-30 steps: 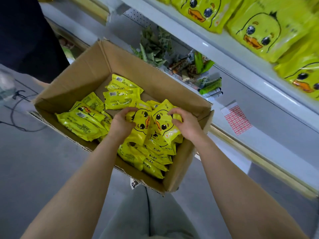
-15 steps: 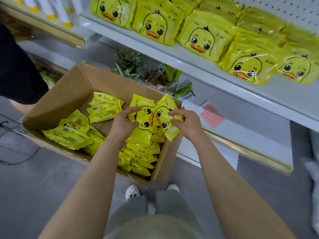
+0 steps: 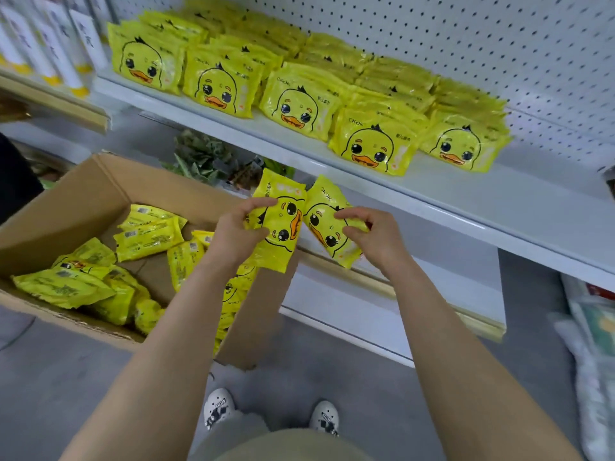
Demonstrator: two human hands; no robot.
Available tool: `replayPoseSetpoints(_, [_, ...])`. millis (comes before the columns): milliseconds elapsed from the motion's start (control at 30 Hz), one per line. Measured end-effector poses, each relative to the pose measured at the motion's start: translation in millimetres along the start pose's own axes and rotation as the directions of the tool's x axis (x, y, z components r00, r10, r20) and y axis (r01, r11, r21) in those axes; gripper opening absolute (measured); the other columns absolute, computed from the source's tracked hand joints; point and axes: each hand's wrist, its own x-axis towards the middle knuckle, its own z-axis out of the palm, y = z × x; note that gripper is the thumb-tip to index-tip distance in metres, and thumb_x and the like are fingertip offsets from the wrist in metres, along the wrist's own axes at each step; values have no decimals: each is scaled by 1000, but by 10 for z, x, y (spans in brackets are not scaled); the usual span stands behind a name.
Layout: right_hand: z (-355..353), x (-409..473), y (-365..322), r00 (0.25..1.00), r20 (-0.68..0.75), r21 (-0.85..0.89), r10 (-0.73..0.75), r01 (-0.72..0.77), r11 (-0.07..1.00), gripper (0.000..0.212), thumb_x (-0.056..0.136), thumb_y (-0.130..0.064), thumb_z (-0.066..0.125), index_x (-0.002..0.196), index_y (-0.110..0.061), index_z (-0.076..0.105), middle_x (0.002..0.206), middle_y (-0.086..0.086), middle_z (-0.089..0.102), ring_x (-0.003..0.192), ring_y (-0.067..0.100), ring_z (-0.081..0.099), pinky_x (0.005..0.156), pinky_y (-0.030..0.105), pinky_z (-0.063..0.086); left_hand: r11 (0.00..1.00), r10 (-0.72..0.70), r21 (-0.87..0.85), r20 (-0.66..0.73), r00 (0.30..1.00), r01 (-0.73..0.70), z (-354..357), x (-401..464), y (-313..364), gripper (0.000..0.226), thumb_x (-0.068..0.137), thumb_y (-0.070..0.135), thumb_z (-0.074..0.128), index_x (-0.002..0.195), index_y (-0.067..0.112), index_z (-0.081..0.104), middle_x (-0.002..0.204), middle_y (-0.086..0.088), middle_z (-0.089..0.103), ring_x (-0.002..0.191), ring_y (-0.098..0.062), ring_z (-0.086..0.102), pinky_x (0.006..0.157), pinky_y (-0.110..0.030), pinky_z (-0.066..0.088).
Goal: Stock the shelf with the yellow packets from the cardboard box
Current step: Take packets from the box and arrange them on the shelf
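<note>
Left hand [image 3: 234, 236]: one yellow packet [image 3: 278, 224] is gripped, above the cardboard box [image 3: 83, 201].
Right hand [image 3: 374, 239]: a second packet [image 3: 327, 224] is pinched, at 3 o'clock of the first.
Shelf [image 3: 466, 197]: stocked rows sit at 12 o'clock.

Packets [image 3: 278, 224]: bright yellow, printed with a black-outlined duck face, black eyes and orange bill. Those in the box [image 3: 80, 207] show yellow backs with small white barcode patches. Box: plain brown cardboard. Shelf [image 3: 466, 194]: white; back panel [image 3: 466, 44] white with a regular grid of dark dots. Floor [image 3: 50, 377]: grey. Shoes [image 3: 218, 407]: white with black checked marks. Bottles [image 3: 63, 44] at upper left: white with yellow bases.
</note>
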Motion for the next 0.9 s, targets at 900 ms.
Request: replayPoseSetpoints(900, [-2532,889,389,988,-68,-435,-140,97,895,34,87,-3,61,92,-34,72,131,-6,59,90,15,63,77,25,44,925,245,241,218,945,-295,1790,400,1006,38,81,13,72,111,37,67,128,13,59,125,-4,47,101,-30,39])
